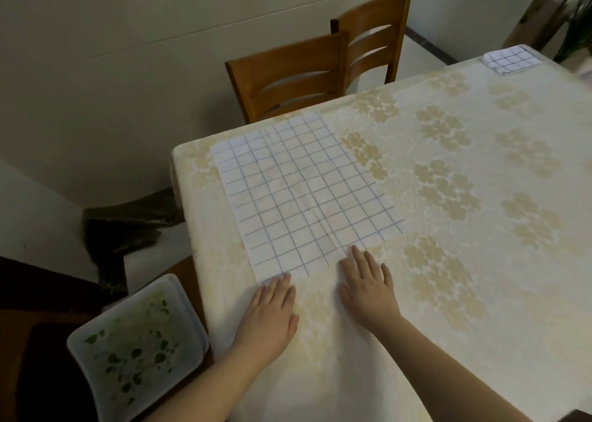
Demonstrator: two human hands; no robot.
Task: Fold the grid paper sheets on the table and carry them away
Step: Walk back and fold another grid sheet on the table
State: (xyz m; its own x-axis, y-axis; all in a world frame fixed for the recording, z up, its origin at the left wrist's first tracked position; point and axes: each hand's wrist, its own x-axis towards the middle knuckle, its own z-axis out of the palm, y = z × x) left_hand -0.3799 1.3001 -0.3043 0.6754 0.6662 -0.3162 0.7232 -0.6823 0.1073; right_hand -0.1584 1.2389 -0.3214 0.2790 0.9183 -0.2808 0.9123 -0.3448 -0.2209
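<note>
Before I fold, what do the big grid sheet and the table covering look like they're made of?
Grid sheet: apparently thin matte paper, since it lies flat with old fold creases showing. Table covering: probably soft cloth or vinyl with a cream floral pattern; it drapes over the table corner, but the material stays uncertain.

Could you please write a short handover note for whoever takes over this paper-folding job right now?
Left hand: open, flat on the tablecloth, fingertips at the near edge of the large grid sheet.
Right hand: open, fingertips on the same edge.
Large grid sheet lies unfolded near the table corner.
A small folded grid sheet sits at the far end.
Left: fold the large sheet, then carry both away.
</note>
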